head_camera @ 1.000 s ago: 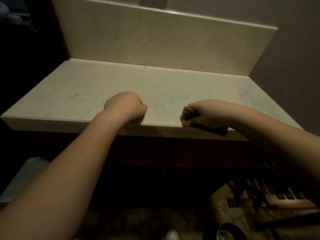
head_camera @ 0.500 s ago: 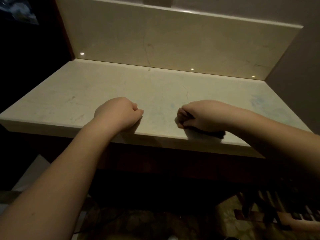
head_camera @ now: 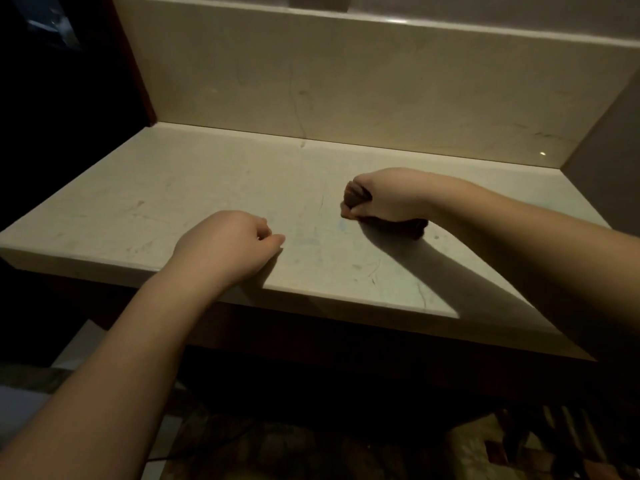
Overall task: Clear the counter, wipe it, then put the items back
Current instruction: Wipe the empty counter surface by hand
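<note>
Marble-like cream stone forms the counter, bare of any items, with a matching backsplash rising behind it and a few faint scuffs and bluish marks on its top. Toward the left, near the front edge, the left hand rests on the stone with its fingers curled into a loose fist that grasps nothing visible. Further right and a little deeper in, the right hand is clenched round a dark cloth, which bulges out between the fingers and shows again under the heel of the hand, pressed against the counter. Judging by the bare surface and the cloth on it, the clearing looks done and the wiping step is in hand. The next move likely calls for steady downward pressure while sweeping the cloth across the stone, out toward the unwiped ends and back corner, without bunching it further. Counted: 1 counter, 1 backsplash, 1 cloth, 2 hands; 0 items to put back are in view.
</note>
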